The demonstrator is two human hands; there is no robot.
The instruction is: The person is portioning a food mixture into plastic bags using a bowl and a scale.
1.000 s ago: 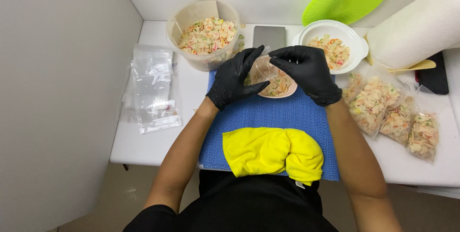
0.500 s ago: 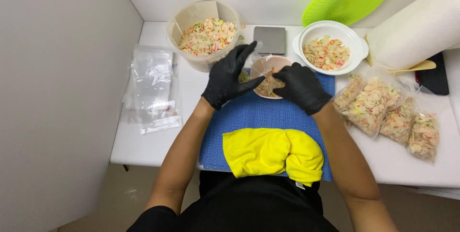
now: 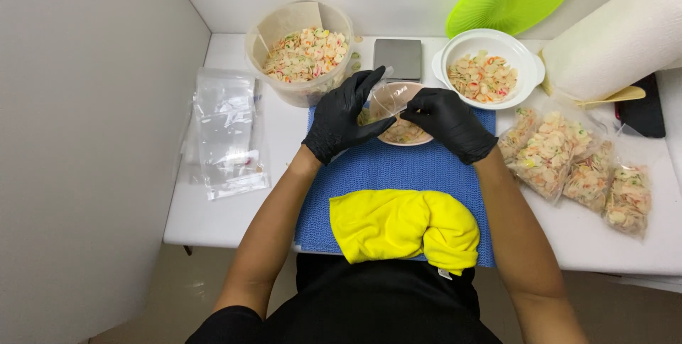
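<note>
Both my hands wear black gloves and meet over a small tan bowl of pale crackers on the blue mat. My left hand and my right hand each pinch a side of a small clear plastic bag held above the bowl. The bag's mouth sits between the fingertips; how much is inside it I cannot tell.
A large clear tub of crackers stands at the back left, a white bowl of crackers at the back right, a small grey scale between them. Several filled bags lie right, empty bags left. A yellow cloth lies near me.
My hands have lowered and drawn closer over the bowl, and the clear bag now stands up between my fingertips.
</note>
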